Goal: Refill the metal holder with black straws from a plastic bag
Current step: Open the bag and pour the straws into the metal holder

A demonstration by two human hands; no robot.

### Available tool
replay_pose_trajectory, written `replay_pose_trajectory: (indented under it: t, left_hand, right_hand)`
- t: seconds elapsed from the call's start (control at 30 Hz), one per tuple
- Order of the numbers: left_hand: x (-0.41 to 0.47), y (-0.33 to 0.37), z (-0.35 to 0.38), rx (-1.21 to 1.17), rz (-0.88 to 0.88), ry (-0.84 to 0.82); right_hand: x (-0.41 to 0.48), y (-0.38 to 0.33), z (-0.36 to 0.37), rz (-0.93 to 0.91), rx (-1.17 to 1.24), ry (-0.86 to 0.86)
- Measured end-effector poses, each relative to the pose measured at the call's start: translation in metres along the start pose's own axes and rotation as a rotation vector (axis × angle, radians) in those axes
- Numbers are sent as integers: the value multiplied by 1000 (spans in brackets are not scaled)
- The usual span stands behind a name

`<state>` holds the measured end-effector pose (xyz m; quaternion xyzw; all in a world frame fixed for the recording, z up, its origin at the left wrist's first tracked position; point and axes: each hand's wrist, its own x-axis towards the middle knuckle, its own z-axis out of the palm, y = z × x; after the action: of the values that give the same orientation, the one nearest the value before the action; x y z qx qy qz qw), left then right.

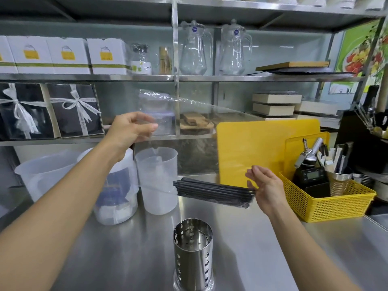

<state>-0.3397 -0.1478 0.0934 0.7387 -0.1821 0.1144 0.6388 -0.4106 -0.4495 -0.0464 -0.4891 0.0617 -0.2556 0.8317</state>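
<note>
While the left hand (131, 128) pinches the upper end of the clear bag (168, 114) and holds it raised, the right hand (265, 189) grips the closed end, fingers curled round the straws (212, 191) inside. Straws lie near level in the bag above the table (252, 248). Holder (192, 252) stands upright on the table below, apart from both hands
</note>
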Motion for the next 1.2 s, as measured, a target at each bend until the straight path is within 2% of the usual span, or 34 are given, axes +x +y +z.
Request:
replay_pose_trajectory:
  t: [0.07,0.13,0.2,0.27,0.33,0.4,0.43,0.53,0.77,0.93,1.2]
  left_hand:
    - [0,2,4,11,13,-7]
    - [1,6,7,39,39,56]
    - [-1,16,9,103,145,140]
    - [-3,28,11,320,354,184]
    - [-9,41,17,682,613,195]
    - [-16,53,31,975,818,130]
    - [-19,58,41,1055,852,71]
    - [-24,60,70,1113,805,-118]
    - [-41,49,106,966,686,-400]
    - [-45,44,114,849,733,-411]
    - [-50,43,105,687,611,-450]
  right_hand:
    - [0,-3,-6,-17,18,-3]
    - [-1,-5,-13,-32,48,-6]
    - [-3,-7,-22,-47,54,-19]
    - [-7,-11,-31,-62,25,-29]
    - [-11,-15,-40,-70,-10,-34]
    - [-16,-20,-49,-81,-50,-30]
    - [-18,-21,-53,-90,-57,-28]
    - [-26,-27,-63,-116,-74,-20]
    - [-53,-45,-85,-175,-137,17]
    - [-66,-55,-95,-201,-155,32]
    - [-70,-71,-90,-243,-262,28]
